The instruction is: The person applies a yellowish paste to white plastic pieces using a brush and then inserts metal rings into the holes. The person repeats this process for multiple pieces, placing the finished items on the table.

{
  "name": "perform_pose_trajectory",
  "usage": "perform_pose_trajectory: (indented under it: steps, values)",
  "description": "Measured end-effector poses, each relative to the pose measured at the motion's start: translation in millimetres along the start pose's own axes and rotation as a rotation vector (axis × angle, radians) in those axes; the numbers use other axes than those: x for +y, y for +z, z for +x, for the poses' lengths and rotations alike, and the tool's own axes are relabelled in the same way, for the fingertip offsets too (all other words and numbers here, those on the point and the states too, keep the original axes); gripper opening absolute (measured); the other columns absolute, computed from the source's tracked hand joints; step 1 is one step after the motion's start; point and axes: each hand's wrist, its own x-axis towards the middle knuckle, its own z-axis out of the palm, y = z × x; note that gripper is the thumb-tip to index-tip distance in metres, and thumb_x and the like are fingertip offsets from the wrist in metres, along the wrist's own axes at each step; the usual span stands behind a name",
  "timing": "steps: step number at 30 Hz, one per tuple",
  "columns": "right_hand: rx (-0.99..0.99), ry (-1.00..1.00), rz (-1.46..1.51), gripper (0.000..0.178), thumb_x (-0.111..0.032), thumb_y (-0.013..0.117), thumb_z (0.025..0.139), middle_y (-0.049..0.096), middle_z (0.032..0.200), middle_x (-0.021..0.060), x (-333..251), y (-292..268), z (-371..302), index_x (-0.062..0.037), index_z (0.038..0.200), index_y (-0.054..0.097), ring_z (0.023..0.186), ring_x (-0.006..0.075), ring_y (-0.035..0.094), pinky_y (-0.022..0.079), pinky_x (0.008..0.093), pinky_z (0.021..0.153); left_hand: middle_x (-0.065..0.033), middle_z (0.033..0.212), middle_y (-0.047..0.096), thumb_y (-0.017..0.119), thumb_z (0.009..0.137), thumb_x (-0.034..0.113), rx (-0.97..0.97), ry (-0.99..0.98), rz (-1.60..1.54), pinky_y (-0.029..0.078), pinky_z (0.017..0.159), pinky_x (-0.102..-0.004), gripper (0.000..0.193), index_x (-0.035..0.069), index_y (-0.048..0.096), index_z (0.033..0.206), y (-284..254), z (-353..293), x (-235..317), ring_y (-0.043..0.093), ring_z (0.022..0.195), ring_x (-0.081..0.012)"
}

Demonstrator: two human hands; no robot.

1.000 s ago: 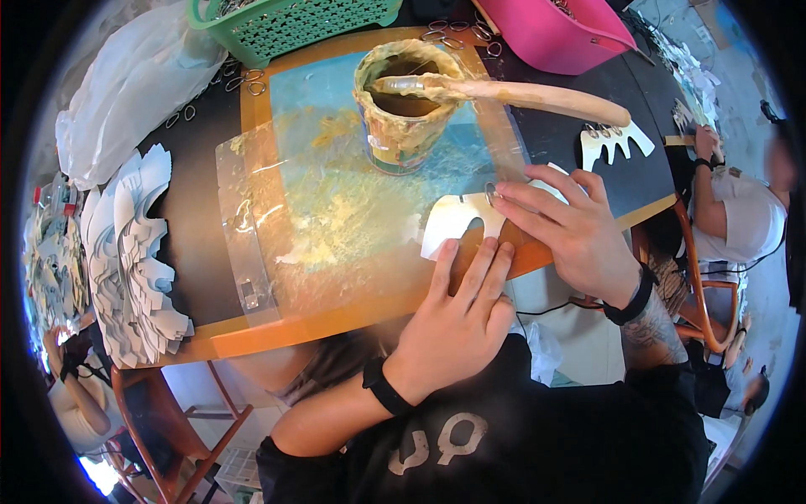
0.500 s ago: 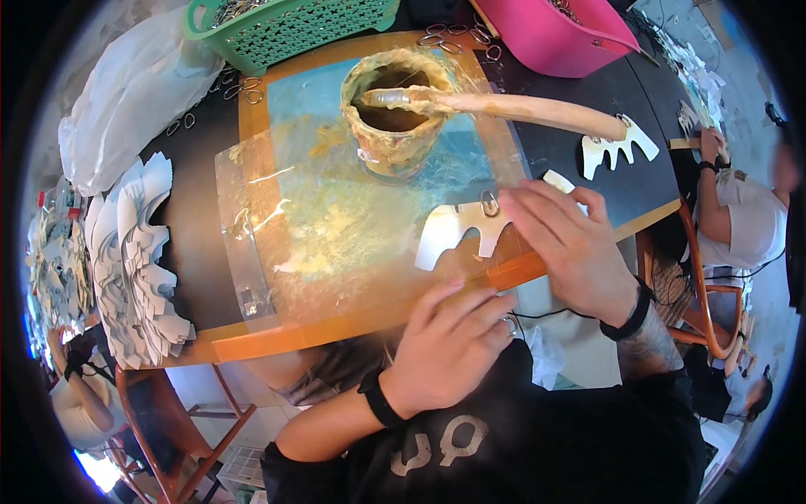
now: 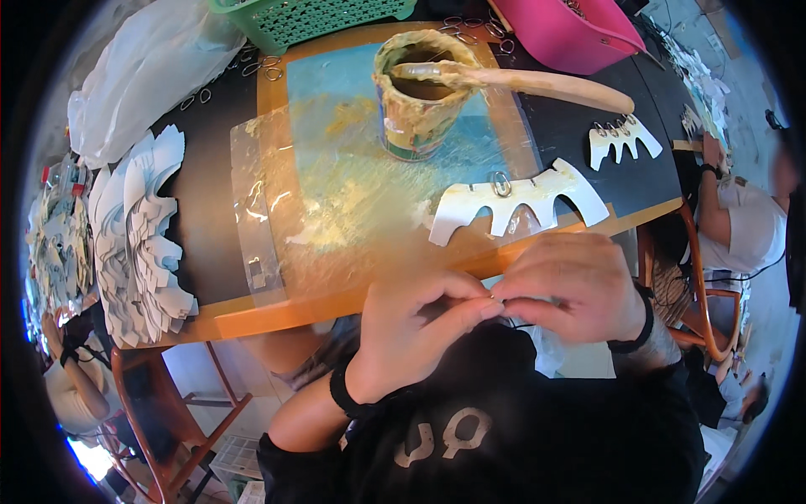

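Note:
Just off the table's front edge, my left hand (image 3: pixel 420 323) and my right hand (image 3: pixel 575 286) meet fingertip to fingertip. Both are closed in a pinch on something tiny between them, too small to name. Beyond them on the table lies a white cut-out piece (image 3: pixel 522 202) with arched notches along its near side. An oval metal ring (image 3: pixel 501 184) sits at its upper edge. Farther right, a smaller white notched piece (image 3: pixel 623 143) carries several such rings along its top. A glue-crusted can (image 3: pixel 420 118) stands behind, a brush with a wooden handle (image 3: pixel 554 87) lying across its mouth.
Stacked white cut-outs (image 3: pixel 138 244) and a plastic bag (image 3: pixel 151 80) occupy the table's left. A green basket (image 3: pixel 311 25) and a pink bin (image 3: pixel 579 38) stand at the back, loose metal rings (image 3: pixel 260 67) nearby. Another person (image 3: pixel 739 202) sits at the right.
My right hand has left the white piece and drawn back toward me. My left hand has come up to meet it, and both now pinch together. The view has shifted slightly.

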Motion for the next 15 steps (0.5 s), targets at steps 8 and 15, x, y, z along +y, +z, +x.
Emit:
perform_pose_trajectory:
  steps: [8, 15]
  values:
    - [0.206, 0.426, 0.035, 0.012, -0.004, 0.081, 0.084, 0.072, 0.081, 0.0057, 24, -8, 24, 0.0, 0.093, 0.074, 0.067, 0.0101, 0.062, 0.048, 0.0251, 0.062, -0.0119, 0.107, 0.071, 0.083, 0.08, 0.007, 0.155, 0.48, 0.823, 0.053, 0.081, -0.034, 0.024, 0.004, 0.069, 0.099, -1, 10, -6, 0.068, 0.09, -0.0249]
    - [0.266, 0.374, -0.05, 0.01, -0.002, 0.078, 0.087, 0.073, 0.089, 0.0089, 36, -2, 35, 0.0026, 0.095, 0.074, 0.073, 0.0115, 0.065, 0.05, 0.0261, 0.065, -0.0152, 0.133, 0.062, 0.079, 0.081, 0.029, -0.013, 0.663, 1.229, 0.047, 0.106, -0.0461, 0.041, 0.003, 0.067, 0.11, 5, 18, -22, 0.058, 0.125, -0.0322]
